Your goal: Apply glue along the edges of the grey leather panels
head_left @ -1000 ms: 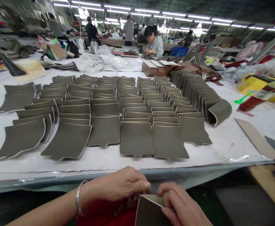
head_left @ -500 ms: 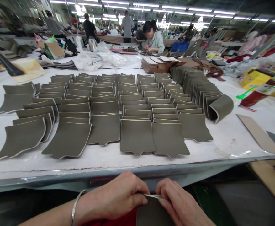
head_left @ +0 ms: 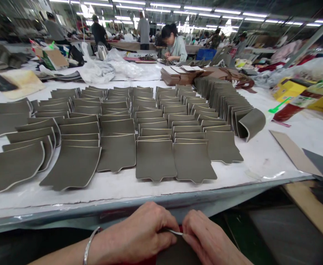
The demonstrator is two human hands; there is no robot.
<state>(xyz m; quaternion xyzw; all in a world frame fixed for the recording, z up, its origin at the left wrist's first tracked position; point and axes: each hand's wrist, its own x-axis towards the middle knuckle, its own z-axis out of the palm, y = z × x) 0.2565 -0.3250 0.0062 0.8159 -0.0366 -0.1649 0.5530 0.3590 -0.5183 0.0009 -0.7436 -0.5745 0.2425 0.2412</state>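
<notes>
Both hands work at the bottom of the view, below the table's front edge. My left hand (head_left: 150,230), with a silver bangle (head_left: 91,244) at the wrist, pinches the upper edge of a grey-green leather-like panel (head_left: 178,252). On the same edge, just to the right, my right hand (head_left: 202,233) is closed too. A pale strip of the edge shows between the fingertips. The panel's lower part runs out of the frame. Beyond the hands, rows of similar curved panels (head_left: 155,160) overlap one another on the white-covered table (head_left: 117,193).
A rolled panel (head_left: 253,123) ends a stacked row at the right. Farther right are a flat beige board (head_left: 294,152), a bottle with red liquid (head_left: 294,106) and a yellow box (head_left: 285,88). Brown stacked pieces (head_left: 178,77) and clear plastic (head_left: 100,70) lie behind. A co-worker (head_left: 175,46) sits beyond.
The view has shifted slightly, so the table's contents appear farther left. Both hands keep their pinch on the panel's edge, and the fingertips are a little closer together.
</notes>
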